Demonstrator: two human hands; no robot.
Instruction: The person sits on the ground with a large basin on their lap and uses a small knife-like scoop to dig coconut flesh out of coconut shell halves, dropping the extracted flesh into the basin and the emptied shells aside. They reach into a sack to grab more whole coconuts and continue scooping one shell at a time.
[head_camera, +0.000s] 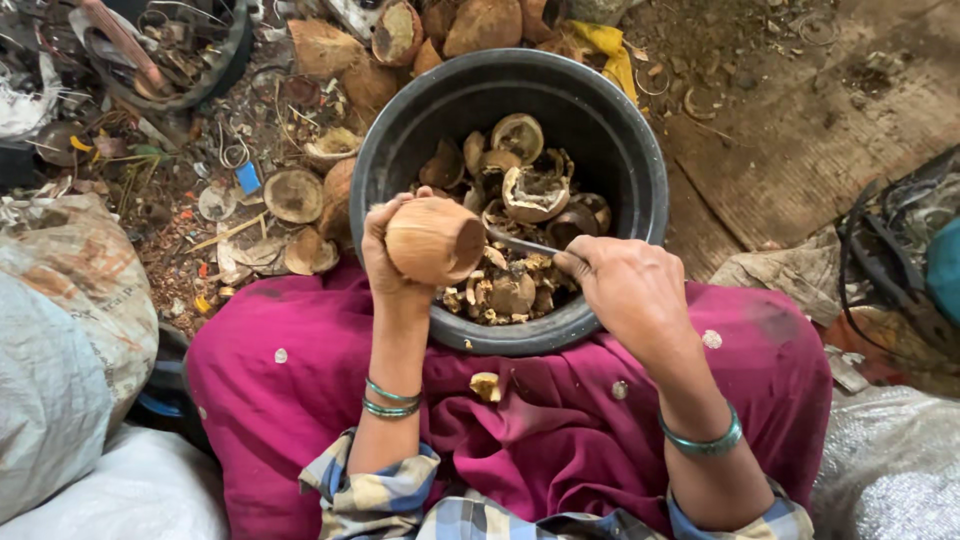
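Coconut shell (433, 240) sits clasped in the left hand (385, 262), over the black tub's (640, 170) near rim. Right hand (625, 290) is closed around a metal blade (520, 243) poking into the shell's opening, above husk scraps (525, 190).

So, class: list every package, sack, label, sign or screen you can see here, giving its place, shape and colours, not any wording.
Woven plastic sack: far left beside the knee, bulging, grey-white with brown staining.
White sack: bottom left, rounded, plain.
Silvery-grey bag: bottom right, crinkled.
Small blue tag-like scrap: among floor litter upper left, rectangular.
No signs or screens are in view.
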